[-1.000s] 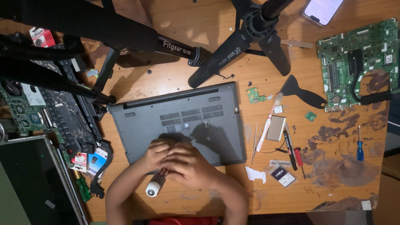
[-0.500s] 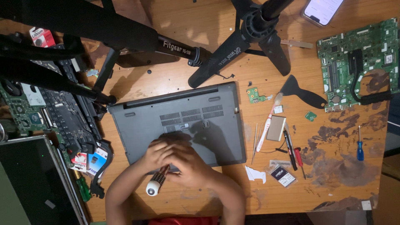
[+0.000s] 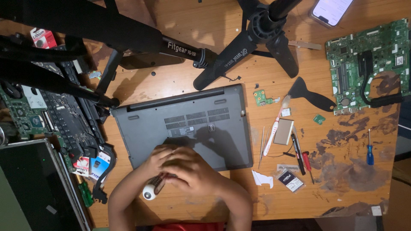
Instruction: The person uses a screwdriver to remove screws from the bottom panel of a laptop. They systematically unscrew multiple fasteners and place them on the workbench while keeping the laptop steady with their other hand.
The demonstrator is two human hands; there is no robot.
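A grey laptop (image 3: 188, 124) lies upside down on the wooden table (image 3: 222, 205), its vented bottom cover facing up. Both my hands meet at its near edge. My left hand (image 3: 157, 161) grips a screwdriver (image 3: 152, 188) with a white rounded end that points toward me. My right hand (image 3: 192, 169) lies over the left hand and the tool's shaft, fingers curled. The screwdriver's tip is hidden under my hands.
Black tripod legs (image 3: 252, 38) cross the top. A green motherboard (image 3: 364, 60) and a phone (image 3: 332, 10) sit top right. Tweezers, a pen-like tool (image 3: 274, 132), a red screwdriver (image 3: 307, 164) and a blue screwdriver (image 3: 370, 149) lie to the right. Disassembled laptop parts (image 3: 51, 115) fill the left.
My hands have shifted very slightly over the laptop's near edge. Nothing else has moved.
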